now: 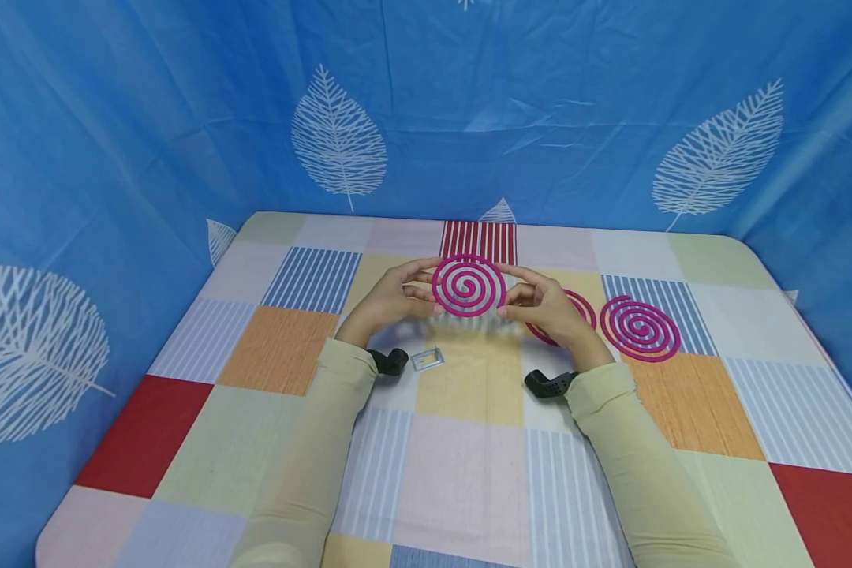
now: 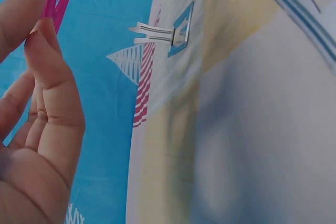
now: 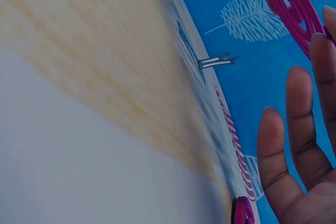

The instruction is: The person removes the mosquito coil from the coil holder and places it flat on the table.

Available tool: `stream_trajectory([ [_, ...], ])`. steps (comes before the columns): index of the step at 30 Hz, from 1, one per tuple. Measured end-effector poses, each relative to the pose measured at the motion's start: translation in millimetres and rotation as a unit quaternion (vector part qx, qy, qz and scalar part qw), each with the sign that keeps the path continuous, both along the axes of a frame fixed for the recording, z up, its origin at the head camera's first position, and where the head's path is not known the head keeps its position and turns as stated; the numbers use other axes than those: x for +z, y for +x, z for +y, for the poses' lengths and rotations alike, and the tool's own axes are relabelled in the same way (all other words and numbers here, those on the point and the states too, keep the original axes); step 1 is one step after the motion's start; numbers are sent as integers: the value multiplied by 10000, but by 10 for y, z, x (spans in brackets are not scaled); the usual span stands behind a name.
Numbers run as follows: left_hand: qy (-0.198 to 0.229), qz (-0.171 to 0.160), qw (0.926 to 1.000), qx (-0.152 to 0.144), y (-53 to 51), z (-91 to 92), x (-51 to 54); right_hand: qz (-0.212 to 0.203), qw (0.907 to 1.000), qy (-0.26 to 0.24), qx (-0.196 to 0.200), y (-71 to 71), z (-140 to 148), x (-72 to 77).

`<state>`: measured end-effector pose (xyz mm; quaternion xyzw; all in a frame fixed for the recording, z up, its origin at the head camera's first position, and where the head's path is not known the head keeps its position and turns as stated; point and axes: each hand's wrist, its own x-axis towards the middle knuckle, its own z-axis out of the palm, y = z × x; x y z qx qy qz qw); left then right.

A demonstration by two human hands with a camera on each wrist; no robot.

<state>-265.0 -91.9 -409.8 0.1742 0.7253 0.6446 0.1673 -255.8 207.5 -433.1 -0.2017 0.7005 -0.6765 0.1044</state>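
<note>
A magenta mosquito coil (image 1: 469, 308) is held up above the table between both hands, its flat spiral facing the head camera. The left hand (image 1: 392, 297) grips its left edge; in the left wrist view, thumb and fingertips pinch the coil (image 2: 56, 1). On the opposite edge, the right hand (image 1: 550, 312) holds it between forefinger and thumb, the other fingers loosely bent. Below the coil, a metal coil stand (image 2: 181, 29) with two raised prongs stands on the cloth, also seen in the right wrist view; the coil hides it in the head view.
Another metal stand (image 1: 427, 359) lies near the left wrist. Two more magenta coils lie to the right: one coil (image 1: 588, 308) is partly behind the right hand, the other coil (image 1: 640, 329) is farther right. A patchwork cloth (image 1: 461, 473) covers the table; blue curtains (image 1: 440, 118) surround it.
</note>
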Motion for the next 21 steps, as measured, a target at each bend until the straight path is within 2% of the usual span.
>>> stream_trajectory([
  [11, 65, 163, 9998, 96, 11, 16, 90, 219, 9995, -213, -53, 29, 0, 89],
  [21, 22, 356, 9993, 106, 61, 15, 200, 446, 9985, -327, 30, 41, 15, 191],
])
